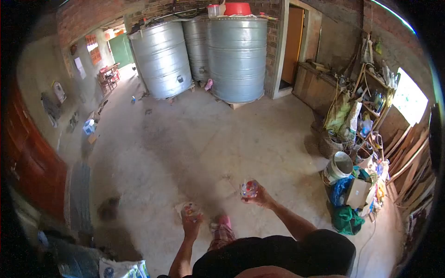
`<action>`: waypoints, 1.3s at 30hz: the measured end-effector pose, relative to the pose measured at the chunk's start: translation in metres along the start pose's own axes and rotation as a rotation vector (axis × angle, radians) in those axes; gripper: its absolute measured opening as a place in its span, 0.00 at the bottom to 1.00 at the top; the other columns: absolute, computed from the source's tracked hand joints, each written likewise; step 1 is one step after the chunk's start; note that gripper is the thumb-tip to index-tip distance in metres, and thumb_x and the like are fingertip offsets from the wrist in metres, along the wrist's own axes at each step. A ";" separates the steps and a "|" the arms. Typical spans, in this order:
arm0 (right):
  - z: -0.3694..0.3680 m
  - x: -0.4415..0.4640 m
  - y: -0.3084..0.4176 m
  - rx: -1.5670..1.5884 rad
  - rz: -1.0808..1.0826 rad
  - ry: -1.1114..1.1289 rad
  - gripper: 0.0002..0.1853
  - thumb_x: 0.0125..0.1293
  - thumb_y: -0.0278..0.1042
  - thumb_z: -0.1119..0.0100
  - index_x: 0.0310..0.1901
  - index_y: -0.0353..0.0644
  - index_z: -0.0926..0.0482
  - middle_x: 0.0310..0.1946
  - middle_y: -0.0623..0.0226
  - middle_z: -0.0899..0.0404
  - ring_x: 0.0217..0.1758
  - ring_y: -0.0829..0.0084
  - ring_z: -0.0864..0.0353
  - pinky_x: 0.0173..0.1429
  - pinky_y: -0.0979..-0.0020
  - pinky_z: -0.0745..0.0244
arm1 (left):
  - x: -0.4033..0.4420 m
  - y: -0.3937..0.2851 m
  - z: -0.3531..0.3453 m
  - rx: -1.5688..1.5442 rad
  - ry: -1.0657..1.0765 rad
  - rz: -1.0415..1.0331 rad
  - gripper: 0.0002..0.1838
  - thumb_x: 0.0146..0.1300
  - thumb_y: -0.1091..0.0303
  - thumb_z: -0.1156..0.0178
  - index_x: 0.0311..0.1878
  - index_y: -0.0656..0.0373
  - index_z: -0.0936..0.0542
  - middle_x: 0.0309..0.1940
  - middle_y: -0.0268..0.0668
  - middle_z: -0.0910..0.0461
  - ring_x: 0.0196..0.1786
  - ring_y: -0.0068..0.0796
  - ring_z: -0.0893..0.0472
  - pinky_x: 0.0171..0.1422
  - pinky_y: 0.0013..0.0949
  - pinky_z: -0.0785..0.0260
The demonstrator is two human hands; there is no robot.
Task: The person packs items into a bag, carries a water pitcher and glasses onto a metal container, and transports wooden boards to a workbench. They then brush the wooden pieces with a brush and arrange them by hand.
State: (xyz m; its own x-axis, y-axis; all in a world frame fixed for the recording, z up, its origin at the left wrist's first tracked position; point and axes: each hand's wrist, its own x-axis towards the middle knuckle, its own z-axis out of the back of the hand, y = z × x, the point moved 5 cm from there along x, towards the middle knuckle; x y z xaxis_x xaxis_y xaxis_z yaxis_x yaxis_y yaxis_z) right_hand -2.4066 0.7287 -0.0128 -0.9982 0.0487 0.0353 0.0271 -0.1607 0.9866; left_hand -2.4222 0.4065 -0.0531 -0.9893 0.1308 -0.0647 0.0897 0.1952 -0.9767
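Note:
My left hand [190,225] is low in the middle of the view, closed around a clear, cup-like container [191,211] with red and dark patches. To its right, my right hand [264,198] grips a similar clear, cup-like container [249,188], patched with red and blue. Both are held above the concrete floor, apart from each other. Whether the coloured patches are contents or printing is too small to tell. Below and between my hands, a foot in a pink shoe [224,220] shows under a checked trouser leg.
Large metal tanks [237,60] stand at the back, one topped by a red basin [237,9]. Along the right are a white bucket [340,166], a green bag [348,220], a cardboard box [358,192] and leaning wood planks [410,155]. A brown door [34,157] is at left.

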 end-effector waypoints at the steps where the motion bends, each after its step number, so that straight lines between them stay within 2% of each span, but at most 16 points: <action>1: 0.011 0.035 0.007 0.094 0.032 -0.008 0.32 0.46 0.32 0.26 0.53 0.42 0.32 0.44 0.70 0.23 0.47 0.77 0.24 0.52 0.69 0.26 | 0.037 0.000 -0.001 0.045 -0.016 -0.039 0.33 0.52 0.79 0.35 0.59 0.56 0.41 0.48 0.35 0.31 0.48 0.25 0.28 0.49 0.31 0.28; 9: 0.133 0.271 0.056 0.405 -0.024 -0.012 0.30 0.47 0.30 0.26 0.52 0.42 0.30 0.43 0.71 0.22 0.47 0.77 0.24 0.52 0.70 0.26 | 0.353 -0.036 -0.111 0.083 0.148 -0.137 0.34 0.53 0.69 0.32 0.60 0.57 0.40 0.54 0.37 0.33 0.52 0.31 0.28 0.53 0.36 0.27; 11: 0.183 0.328 0.020 0.827 -0.062 0.017 0.26 0.56 0.28 0.34 0.54 0.41 0.34 0.55 0.66 0.30 0.53 0.70 0.27 0.57 0.59 0.24 | 0.429 -0.048 -0.149 0.206 0.161 -0.167 0.32 0.54 0.65 0.32 0.58 0.58 0.38 0.54 0.37 0.34 0.50 0.32 0.26 0.52 0.38 0.25; 12: 0.204 0.351 0.032 0.216 0.083 0.001 0.25 0.57 0.28 0.35 0.54 0.42 0.34 0.55 0.64 0.30 0.53 0.68 0.27 0.56 0.56 0.25 | 0.464 -0.059 -0.174 0.291 0.238 -0.274 0.32 0.53 0.66 0.32 0.58 0.57 0.37 0.53 0.36 0.33 0.51 0.31 0.26 0.51 0.38 0.25; 13: 0.226 0.375 0.031 0.216 0.081 -0.003 0.25 0.57 0.28 0.35 0.54 0.42 0.34 0.55 0.64 0.30 0.53 0.68 0.27 0.56 0.56 0.25 | 0.499 -0.071 -0.202 0.330 0.276 -0.328 0.32 0.53 0.66 0.31 0.58 0.57 0.37 0.53 0.36 0.33 0.51 0.31 0.26 0.51 0.38 0.26; 16: 0.288 0.453 0.026 1.317 -0.140 0.117 0.28 0.50 0.22 0.31 0.54 0.41 0.30 0.53 0.66 0.28 0.53 0.72 0.27 0.52 0.63 0.23 | 0.585 -0.104 -0.284 0.086 0.411 -0.329 0.33 0.50 0.66 0.30 0.58 0.57 0.36 0.50 0.35 0.29 0.52 0.29 0.27 0.52 0.36 0.28; 17: 0.306 0.471 0.020 1.320 -0.157 0.111 0.28 0.50 0.22 0.31 0.54 0.41 0.30 0.53 0.66 0.28 0.53 0.72 0.27 0.52 0.63 0.23 | 0.604 -0.107 -0.305 0.085 0.406 -0.313 0.33 0.50 0.66 0.30 0.58 0.57 0.36 0.50 0.35 0.29 0.52 0.29 0.27 0.52 0.36 0.28; 19: 0.368 0.529 0.039 0.203 0.182 -0.149 0.29 0.48 0.24 0.29 0.53 0.40 0.29 0.50 0.66 0.26 0.49 0.73 0.25 0.50 0.67 0.23 | 0.658 -0.119 -0.351 0.145 0.372 -0.153 0.34 0.49 0.65 0.30 0.57 0.59 0.36 0.47 0.36 0.26 0.52 0.28 0.26 0.54 0.36 0.30; 20: 0.385 0.553 0.045 0.219 0.185 -0.141 0.29 0.48 0.24 0.29 0.53 0.40 0.29 0.50 0.66 0.26 0.49 0.73 0.25 0.50 0.67 0.23 | 0.684 -0.117 -0.364 0.160 0.361 -0.154 0.34 0.49 0.65 0.30 0.57 0.59 0.36 0.47 0.36 0.26 0.52 0.28 0.26 0.54 0.36 0.30; 22: 0.420 0.610 0.073 0.333 0.192 -0.056 0.31 0.48 0.29 0.27 0.53 0.38 0.31 0.45 0.66 0.24 0.44 0.74 0.23 0.48 0.68 0.22 | 0.744 -0.119 -0.395 0.363 0.366 -0.413 0.16 0.51 0.71 0.33 0.44 0.59 0.22 0.43 0.32 0.23 0.47 0.24 0.25 0.52 0.32 0.29; 26: 0.486 0.736 0.104 0.076 0.145 -0.063 0.34 0.46 0.34 0.25 0.53 0.36 0.33 0.41 0.67 0.24 0.42 0.74 0.23 0.46 0.69 0.22 | 0.837 -0.126 -0.434 0.738 0.454 -0.716 0.30 0.48 0.68 0.29 0.54 0.58 0.31 0.46 0.35 0.26 0.52 0.27 0.26 0.55 0.34 0.32; 28: 0.514 0.800 0.116 0.070 0.185 -0.053 0.35 0.46 0.34 0.26 0.55 0.37 0.33 0.43 0.66 0.24 0.44 0.73 0.23 0.46 0.69 0.23 | 0.868 -0.150 -0.446 0.238 0.393 -0.244 0.29 0.46 0.70 0.28 0.52 0.58 0.30 0.45 0.34 0.26 0.52 0.27 0.26 0.56 0.34 0.32; 31: 0.551 0.898 0.154 -0.104 0.382 -0.094 0.34 0.46 0.37 0.28 0.55 0.38 0.32 0.44 0.65 0.24 0.47 0.71 0.24 0.50 0.66 0.25 | 0.932 -0.193 -0.472 0.090 0.424 -0.248 0.32 0.46 0.71 0.28 0.55 0.58 0.32 0.46 0.34 0.26 0.52 0.29 0.26 0.58 0.35 0.32; 35: 0.591 1.012 0.233 -0.090 0.383 -0.136 0.32 0.46 0.42 0.29 0.53 0.40 0.30 0.41 0.65 0.24 0.46 0.70 0.26 0.52 0.68 0.30 | 1.038 -0.259 -0.508 0.244 0.490 -0.394 0.36 0.47 0.72 0.29 0.59 0.56 0.36 0.48 0.35 0.26 0.52 0.31 0.25 0.57 0.35 0.31; 37: 0.607 1.061 0.275 -0.056 0.426 -0.155 0.35 0.46 0.45 0.29 0.52 0.31 0.29 0.41 0.61 0.22 0.46 0.70 0.24 0.54 0.68 0.31 | 1.081 -0.305 -0.534 0.234 0.475 -0.487 0.36 0.47 0.72 0.29 0.59 0.56 0.36 0.47 0.35 0.25 0.51 0.31 0.24 0.56 0.35 0.30; 39: 0.622 1.110 0.309 -0.003 0.481 -0.135 0.35 0.45 0.46 0.29 0.51 0.32 0.29 0.40 0.62 0.23 0.44 0.71 0.24 0.54 0.68 0.31 | 1.118 -0.358 -0.558 0.159 0.425 -0.573 0.27 0.51 0.75 0.34 0.54 0.57 0.34 0.38 0.27 0.27 0.41 0.20 0.24 0.46 0.30 0.27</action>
State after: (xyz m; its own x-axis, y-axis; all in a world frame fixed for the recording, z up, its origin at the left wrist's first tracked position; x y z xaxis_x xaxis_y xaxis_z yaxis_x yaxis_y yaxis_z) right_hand -3.4731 1.3465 0.4302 -0.8568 0.0959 0.5066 0.4821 -0.1992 0.8532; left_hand -3.4959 1.0249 0.3382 -0.7429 0.4229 0.5189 -0.4782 0.2071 -0.8535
